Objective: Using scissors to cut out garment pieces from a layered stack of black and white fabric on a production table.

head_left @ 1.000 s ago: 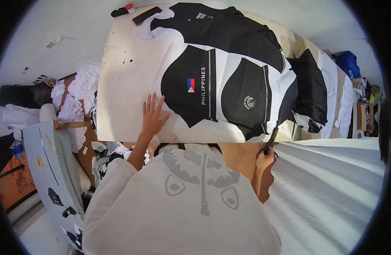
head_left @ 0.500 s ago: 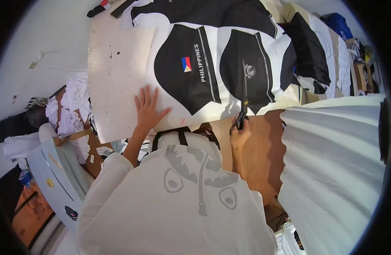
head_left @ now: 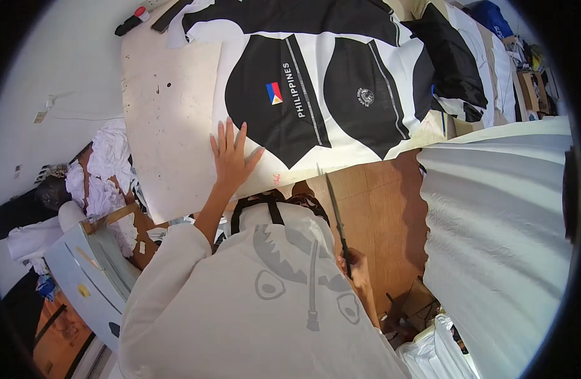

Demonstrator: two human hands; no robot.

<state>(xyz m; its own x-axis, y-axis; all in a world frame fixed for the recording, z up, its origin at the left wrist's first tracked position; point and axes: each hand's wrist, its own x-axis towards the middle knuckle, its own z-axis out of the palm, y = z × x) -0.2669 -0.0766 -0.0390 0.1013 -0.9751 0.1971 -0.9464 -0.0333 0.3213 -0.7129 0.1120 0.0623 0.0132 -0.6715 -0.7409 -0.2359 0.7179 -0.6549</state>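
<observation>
A white cloth point(head_left: 312, 158) printed with black garment-panel shapes lies over the table. My left hand point(head_left: 235, 155) rests flat on its near part, fingers spread, close to a black panel point(head_left: 259, 126) bearing a small flag and pale lettering. To the right is a second black panel point(head_left: 344, 114) with a round emblem and a striped band. Low beside my body, my right hand point(head_left: 355, 266) is closed round the handles of dark scissors point(head_left: 336, 211). Their long blades point up at the table's near edge, and the tips appear near the cloth's border.
Bare pale board point(head_left: 170, 126) shows on the table's left. More black-and-white cloth point(head_left: 451, 60) is heaped at the right. A white curtain point(head_left: 492, 240) hangs at the right, beside brown floor point(head_left: 385, 208). White fabric scraps point(head_left: 110, 155) and a pale blue cabinet point(head_left: 88, 265) stand left.
My right hand has drawn the scissors back off the right-hand panel, down toward my body. My left hand has shifted slightly right and remains flat on the cloth.
</observation>
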